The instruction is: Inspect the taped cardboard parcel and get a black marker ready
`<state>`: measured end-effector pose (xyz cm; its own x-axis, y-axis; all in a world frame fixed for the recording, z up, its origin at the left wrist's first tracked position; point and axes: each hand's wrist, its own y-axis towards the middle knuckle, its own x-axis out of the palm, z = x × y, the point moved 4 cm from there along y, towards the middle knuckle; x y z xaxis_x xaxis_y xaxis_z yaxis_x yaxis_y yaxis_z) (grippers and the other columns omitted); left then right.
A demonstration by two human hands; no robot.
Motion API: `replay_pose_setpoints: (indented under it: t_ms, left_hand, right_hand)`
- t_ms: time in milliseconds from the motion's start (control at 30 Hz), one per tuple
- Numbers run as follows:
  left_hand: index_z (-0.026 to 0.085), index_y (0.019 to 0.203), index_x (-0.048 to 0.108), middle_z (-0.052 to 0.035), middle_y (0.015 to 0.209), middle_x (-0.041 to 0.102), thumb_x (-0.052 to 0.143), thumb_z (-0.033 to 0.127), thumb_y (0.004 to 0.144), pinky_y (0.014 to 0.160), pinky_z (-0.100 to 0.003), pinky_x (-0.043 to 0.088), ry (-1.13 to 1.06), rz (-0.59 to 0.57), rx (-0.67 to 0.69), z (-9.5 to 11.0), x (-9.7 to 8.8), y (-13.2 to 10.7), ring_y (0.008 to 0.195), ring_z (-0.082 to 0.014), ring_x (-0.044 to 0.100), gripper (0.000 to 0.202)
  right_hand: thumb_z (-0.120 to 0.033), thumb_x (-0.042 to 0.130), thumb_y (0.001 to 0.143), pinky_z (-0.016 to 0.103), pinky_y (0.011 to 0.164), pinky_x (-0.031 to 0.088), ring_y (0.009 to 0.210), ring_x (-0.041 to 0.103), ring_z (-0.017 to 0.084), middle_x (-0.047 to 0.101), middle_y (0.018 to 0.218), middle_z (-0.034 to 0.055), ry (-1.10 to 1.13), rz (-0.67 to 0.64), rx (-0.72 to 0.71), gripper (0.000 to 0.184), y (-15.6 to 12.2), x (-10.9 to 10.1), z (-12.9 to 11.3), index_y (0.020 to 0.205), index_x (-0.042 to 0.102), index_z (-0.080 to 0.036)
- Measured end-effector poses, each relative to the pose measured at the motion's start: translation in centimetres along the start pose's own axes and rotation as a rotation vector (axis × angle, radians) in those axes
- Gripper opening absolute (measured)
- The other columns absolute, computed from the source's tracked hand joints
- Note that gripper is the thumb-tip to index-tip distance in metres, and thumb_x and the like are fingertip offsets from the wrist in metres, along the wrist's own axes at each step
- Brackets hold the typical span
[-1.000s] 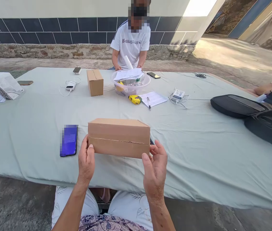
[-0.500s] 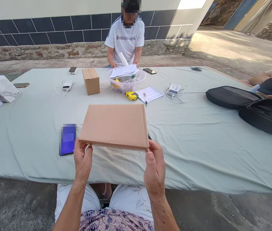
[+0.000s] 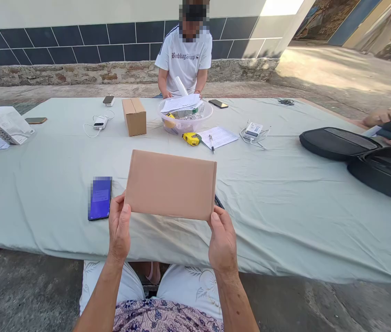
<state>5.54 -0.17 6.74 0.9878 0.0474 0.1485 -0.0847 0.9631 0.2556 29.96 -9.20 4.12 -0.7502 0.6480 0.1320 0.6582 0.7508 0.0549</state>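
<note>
Left hand [image 3: 119, 228] and right hand [image 3: 222, 240] each pinch a lower corner of the cardboard box [image 3: 171, 184], far as I can see; long axis runs side-to-side, centre frame.

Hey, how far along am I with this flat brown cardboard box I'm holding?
Done: the flat brown cardboard box is up off the pale green tablecloth, one plain broad face toward you. In hand: your left hand and right hand grip its lower corners. Left: no flap or seam shows on this face, so it looks unopened, and it is not set down.
</note>
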Motion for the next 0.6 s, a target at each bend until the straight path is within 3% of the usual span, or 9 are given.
replay_pose_setpoints:
  t_ms: [167, 300, 467, 600]
  left_hand:
    - [0.023, 0.122, 0.067, -0.0092, 0.133, 0.070, 0.064, 0.044, 0.093, 0.107, -0.041, 0.051, 0.011, -0.039, -0.014, 0.3, 0.4, 0.1, 0.132, -0.0308, 0.061, 0.035]
    - [0.022, 0.127, 0.066, -0.0083, 0.134, 0.071, 0.056, 0.035, 0.094, 0.107, -0.039, 0.050, 0.076, -0.052, -0.076, -0.5, 0.2, 0.3, 0.129, -0.0294, 0.063, 0.037]
    - [0.021, 0.131, 0.067, -0.0083, 0.136, 0.070, 0.049, 0.036, 0.097, 0.110, -0.039, 0.047, 0.135, -0.064, -0.132, -1.1, 0.2, 0.6, 0.130, -0.0288, 0.061, 0.041]
    - [0.022, 0.136, 0.066, -0.0086, 0.144, 0.066, 0.048, 0.036, 0.098, 0.118, -0.043, 0.041, 0.147, -0.079, -0.155, -1.5, 0.4, 0.5, 0.138, -0.0297, 0.056, 0.045]
  right_hand:
    - [-0.059, 0.061, 0.093, 0.051, 0.108, 0.044, 0.119, 0.062, 0.029, 0.072, 0.121, 0.0073, 0.007, -0.018, -0.009, 0.042, 0.4, -0.4, 1.1, 0.116, 0.072, -0.025]
    - [-0.058, 0.061, 0.095, 0.049, 0.107, 0.047, 0.121, 0.063, 0.029, 0.073, 0.124, 0.0073, -0.073, 0.001, -0.054, 0.041, 0.2, -0.5, 0.1, 0.117, 0.073, -0.026]
    - [-0.054, 0.058, 0.099, 0.046, 0.106, 0.051, 0.122, 0.065, 0.027, 0.073, 0.127, 0.0075, -0.125, -0.016, -0.138, 0.039, -0.5, 0.0, -1.4, 0.124, 0.072, -0.027]
    - [-0.053, 0.059, 0.098, 0.047, 0.108, 0.050, 0.124, 0.064, 0.028, 0.073, 0.128, 0.0081, -0.122, -0.008, -0.137, 0.039, -0.1, -0.1, -0.6, 0.124, 0.071, -0.027]
